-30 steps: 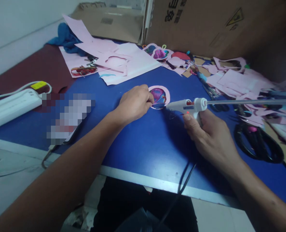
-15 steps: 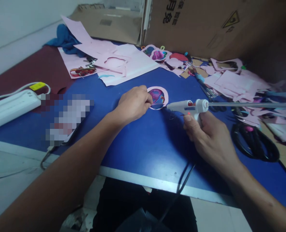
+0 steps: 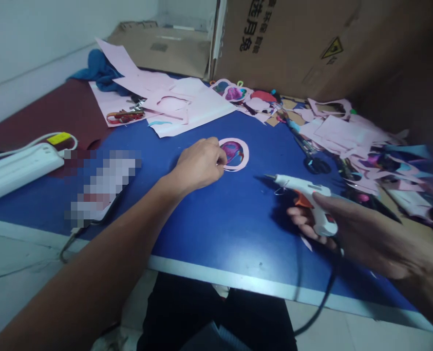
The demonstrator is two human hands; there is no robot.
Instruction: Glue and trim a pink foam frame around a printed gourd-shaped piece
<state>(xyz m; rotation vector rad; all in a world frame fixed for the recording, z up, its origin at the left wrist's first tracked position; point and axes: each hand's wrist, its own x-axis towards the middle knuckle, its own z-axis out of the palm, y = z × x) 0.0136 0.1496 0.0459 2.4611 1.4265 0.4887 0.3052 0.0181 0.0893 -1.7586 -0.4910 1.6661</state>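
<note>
Ideally, left hand (image 3: 200, 165) pinches the round cutout (image 3: 237, 155) flat by its left edge; right hand (image 3: 351, 231), clamped on glue gun (image 3: 309, 194), points the nozzle clear.

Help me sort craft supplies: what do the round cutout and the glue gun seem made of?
Round cutout: probably thin paper or card, matte pink rim, printed centre, lying flat. Glue gun: seemingly moulded plastic, smooth white body, orange trigger; nozzle tip looks metallic.
</note>
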